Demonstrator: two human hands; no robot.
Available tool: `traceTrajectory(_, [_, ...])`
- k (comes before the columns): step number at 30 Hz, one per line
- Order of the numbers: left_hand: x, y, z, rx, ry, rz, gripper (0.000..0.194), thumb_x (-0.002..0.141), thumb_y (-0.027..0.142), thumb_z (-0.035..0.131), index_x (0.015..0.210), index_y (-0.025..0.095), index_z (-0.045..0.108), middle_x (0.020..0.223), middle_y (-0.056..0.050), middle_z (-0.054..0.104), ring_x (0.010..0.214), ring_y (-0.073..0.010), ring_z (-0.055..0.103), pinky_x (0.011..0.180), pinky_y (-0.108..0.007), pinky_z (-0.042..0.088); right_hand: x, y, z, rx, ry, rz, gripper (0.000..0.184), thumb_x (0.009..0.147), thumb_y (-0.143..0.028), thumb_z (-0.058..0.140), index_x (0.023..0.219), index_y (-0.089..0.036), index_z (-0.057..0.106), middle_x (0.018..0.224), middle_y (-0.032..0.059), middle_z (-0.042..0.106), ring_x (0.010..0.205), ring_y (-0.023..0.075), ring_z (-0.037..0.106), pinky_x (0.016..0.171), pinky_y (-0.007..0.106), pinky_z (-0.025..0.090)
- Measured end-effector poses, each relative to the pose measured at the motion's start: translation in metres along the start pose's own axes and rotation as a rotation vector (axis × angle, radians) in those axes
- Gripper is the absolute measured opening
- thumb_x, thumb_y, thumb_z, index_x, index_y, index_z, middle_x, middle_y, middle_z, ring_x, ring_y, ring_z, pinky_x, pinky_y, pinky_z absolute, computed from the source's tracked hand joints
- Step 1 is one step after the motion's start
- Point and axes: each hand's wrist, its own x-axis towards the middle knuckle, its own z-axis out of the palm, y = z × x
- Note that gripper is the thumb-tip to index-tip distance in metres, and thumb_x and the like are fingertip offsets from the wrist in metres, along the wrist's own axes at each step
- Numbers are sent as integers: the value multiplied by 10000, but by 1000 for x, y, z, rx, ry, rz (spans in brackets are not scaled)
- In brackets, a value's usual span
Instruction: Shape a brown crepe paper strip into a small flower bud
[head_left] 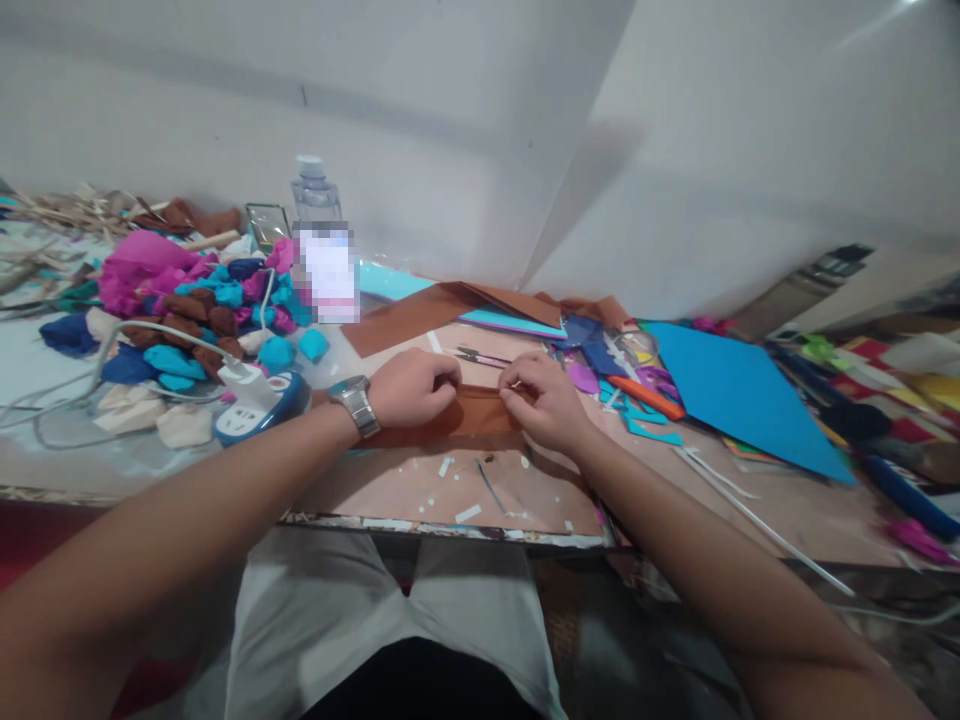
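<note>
A sheet of brown paper (487, 418) lies on the table in front of me, its far edge turned over in a narrow fold. My left hand (412, 388), with a metal watch on the wrist, pinches the fold at its left end. At the right end, my right hand (546, 402) grips the same edge between thumb and fingers. Just beyond the paper rests a pair of small dark snips (484, 358). Part of the sheet is hidden beneath both hands.
Crumpled coloured paper bundles (180, 320), a blue power strip (259, 405) with a charger and a clear bottle (316, 190) stand left. More brown paper (420, 312) lies behind. To the right are an orange utility knife (646, 397), scraps and a blue sheet (739, 390).
</note>
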Motion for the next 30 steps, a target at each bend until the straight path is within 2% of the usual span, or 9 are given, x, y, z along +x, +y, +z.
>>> traceTrajectory(8, [1,-3,-3,84,54,-110,251,833,234,511,845,213,760,840,-39,772,767,-227,651,692,-330,400,1,7,0,2,58,10,101,868,-241,591,772,-226,619,828,59,682,913,254,599,867,429,441])
traceTrajectory(15, [4,-9,-6,142,62,-233,312,869,243,457,872,205,767,917,-71,782,851,-267,672,723,-353,409,0,8,0,7,53,27,93,872,-229,597,783,-228,622,837,57,678,929,256,596,874,435,447])
traceTrajectory(17, [4,-8,-8,91,30,-180,321,879,234,449,906,199,767,941,-67,782,871,-256,670,742,-343,415,0,6,1,21,44,18,93,885,-222,595,800,-230,630,847,57,680,949,260,592,888,441,448])
traceTrajectory(19, [3,-5,-9,-7,-44,-56,306,906,255,463,941,192,761,924,-54,774,854,-225,663,749,-319,419,0,2,3,41,21,-2,87,901,-220,600,825,-233,642,865,56,689,976,262,588,902,445,449])
traceTrajectory(22, [1,2,-8,-115,-163,102,327,969,371,489,946,177,751,820,-39,744,748,-179,627,697,-285,401,-2,-5,7,77,-41,-24,82,926,-239,612,867,-236,668,894,53,703,993,256,586,903,440,456])
traceTrajectory(27, [-2,7,-2,-137,-250,140,296,962,353,532,900,171,758,740,-21,720,648,-140,570,631,-269,339,-4,-12,11,81,-182,-31,72,927,-233,633,884,-243,691,882,34,700,977,237,595,935,445,437])
traceTrajectory(30, [-2,7,1,-155,-260,147,302,964,345,534,847,169,749,695,-11,689,617,-129,534,615,-267,323,-4,-13,11,66,-195,-30,49,909,-227,649,876,-239,682,881,32,701,957,234,604,940,445,425])
